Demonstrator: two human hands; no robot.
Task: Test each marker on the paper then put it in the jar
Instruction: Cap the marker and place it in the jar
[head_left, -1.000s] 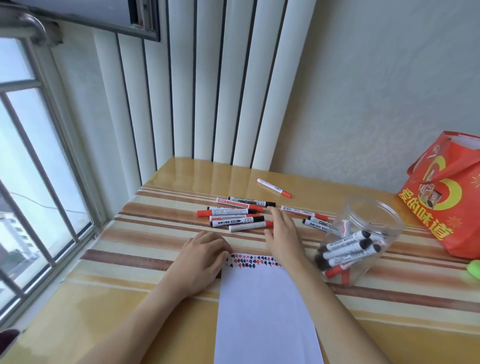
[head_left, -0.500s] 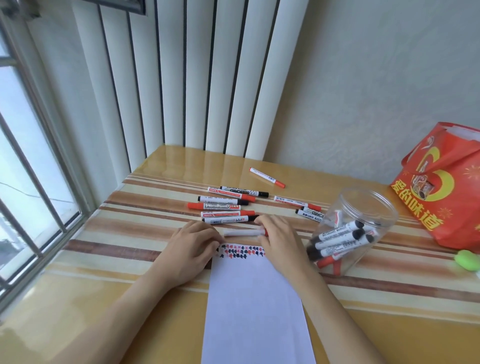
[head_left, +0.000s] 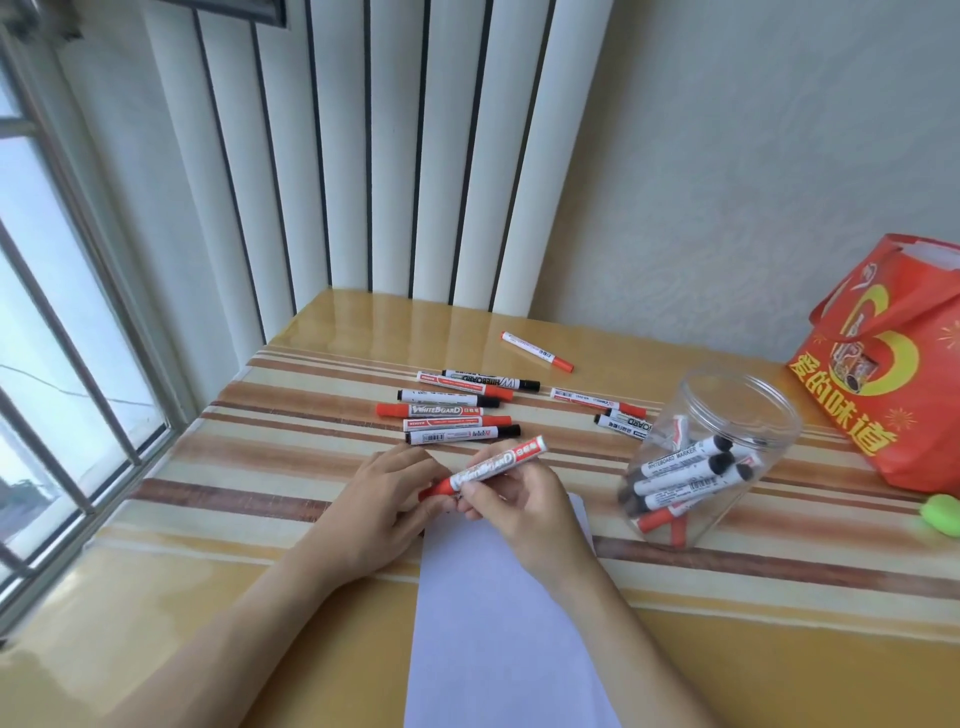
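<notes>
The shiny striped table (head_left: 218, 467) holds a flat white paper (head_left: 498, 623); a round clear plastic jar (head_left: 727, 415) stands to its right with markers inside; above the paper, the right hand (head_left: 524, 509) curls around a red marker (head_left: 493, 467); the left hand (head_left: 384, 499) pinches its cap end.

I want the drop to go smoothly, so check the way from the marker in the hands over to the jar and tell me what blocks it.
Nothing visible does. The held marker is above the paper's far end, gripped by the right hand with the left hand at its red cap. The jar stands to the right, mouth uncovered, with only bare table between.
</notes>
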